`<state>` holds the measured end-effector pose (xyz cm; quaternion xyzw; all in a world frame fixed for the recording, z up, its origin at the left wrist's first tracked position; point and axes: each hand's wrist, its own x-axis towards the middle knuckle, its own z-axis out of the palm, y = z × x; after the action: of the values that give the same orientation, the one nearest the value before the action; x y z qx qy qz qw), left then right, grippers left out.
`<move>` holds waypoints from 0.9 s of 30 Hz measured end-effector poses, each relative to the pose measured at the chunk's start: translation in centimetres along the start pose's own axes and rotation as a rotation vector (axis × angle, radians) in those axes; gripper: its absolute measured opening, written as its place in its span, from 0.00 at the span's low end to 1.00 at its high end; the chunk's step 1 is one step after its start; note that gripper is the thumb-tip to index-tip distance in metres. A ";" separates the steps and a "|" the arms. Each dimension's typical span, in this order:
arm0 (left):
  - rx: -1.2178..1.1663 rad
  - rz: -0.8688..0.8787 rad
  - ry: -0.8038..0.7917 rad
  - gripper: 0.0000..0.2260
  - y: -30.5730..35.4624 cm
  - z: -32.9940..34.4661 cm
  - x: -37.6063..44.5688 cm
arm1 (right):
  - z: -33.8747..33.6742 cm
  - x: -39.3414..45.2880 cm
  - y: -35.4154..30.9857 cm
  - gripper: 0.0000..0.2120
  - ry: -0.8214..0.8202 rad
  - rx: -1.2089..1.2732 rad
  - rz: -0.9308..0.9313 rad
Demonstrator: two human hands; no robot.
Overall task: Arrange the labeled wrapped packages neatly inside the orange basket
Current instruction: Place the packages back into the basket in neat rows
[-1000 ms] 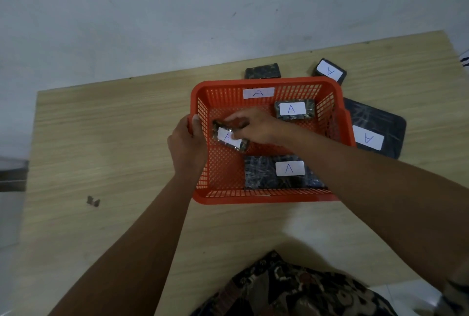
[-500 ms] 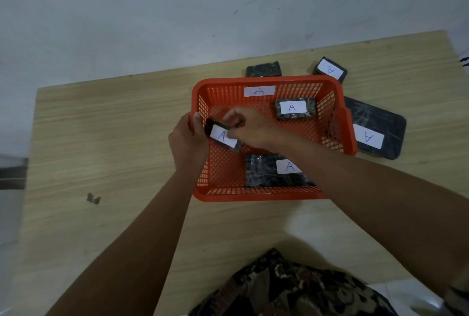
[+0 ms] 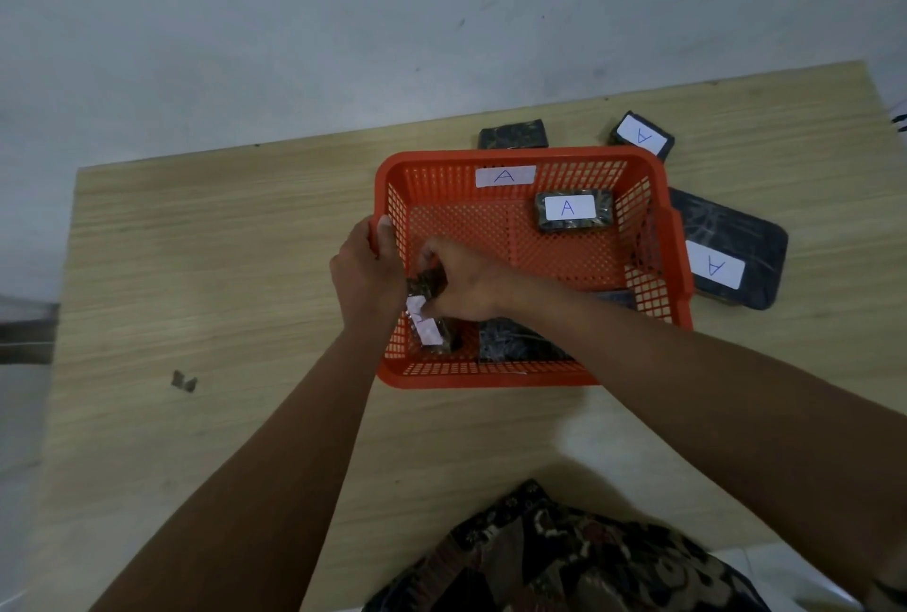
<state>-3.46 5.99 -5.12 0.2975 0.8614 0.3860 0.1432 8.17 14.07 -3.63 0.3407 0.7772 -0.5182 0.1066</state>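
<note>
Both hands are busy: left hand (image 3: 365, 275) clamped on the orange basket (image 3: 638, 159) rim, right hand (image 3: 461, 285) pinching a small labeled package (image 3: 432, 329) (near-left corner inside).

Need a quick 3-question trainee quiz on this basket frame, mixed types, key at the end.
1. True or false: the left hand grips the orange basket by its rim.
2. How many wrapped packages lie on the table outside the basket?
3. The right hand holds the small package near which corner? A) near-left B) far-right

Key: 1 true; 2 three; 3 A
</note>
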 end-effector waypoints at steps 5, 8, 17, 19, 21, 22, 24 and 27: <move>-0.006 -0.011 -0.001 0.15 0.1 0.0 0.0 | 0.8 0.2 0.7 0.17 0.035 0.098 0.062; 0.002 -0.016 0.005 0.15 0.2 0.0 0.0 | 0.9 0.2 1.5 0.18 0.014 0.020 0.055; 0.005 -0.019 0.014 0.15 0.3 0.0 -0.2 | 1.1 -0.4 1.4 0.19 0.121 -0.319 -0.098; 0.009 -0.021 0.012 0.14 0.3 -0.1 -0.2 | -0.3 -0.7 1.6 0.13 0.245 -0.281 -0.122; 0.006 -0.023 0.011 0.14 0.3 -0.1 -0.2 | -2.5 -1.0 2.4 0.11 0.491 -0.342 -0.124; 0.006 -0.022 0.012 0.14 0.3 -0.1 -0.2 | -3.8 -1.0 3.0 0.11 0.588 -0.403 -0.093; 0.004 -0.018 0.020 0.13 0.4 -0.1 -0.3 | -6.4 -1.1 4.5 0.13 0.652 -0.533 0.037; -0.009 -0.022 0.029 0.14 0.4 -0.1 -0.4 | -8.4 -1.4 5.9 0.20 0.529 -0.595 0.214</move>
<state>-3.06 5.93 -4.73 0.2819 0.8647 0.3928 0.1363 14.58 22.20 -3.54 0.4954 0.8539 -0.1514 0.0505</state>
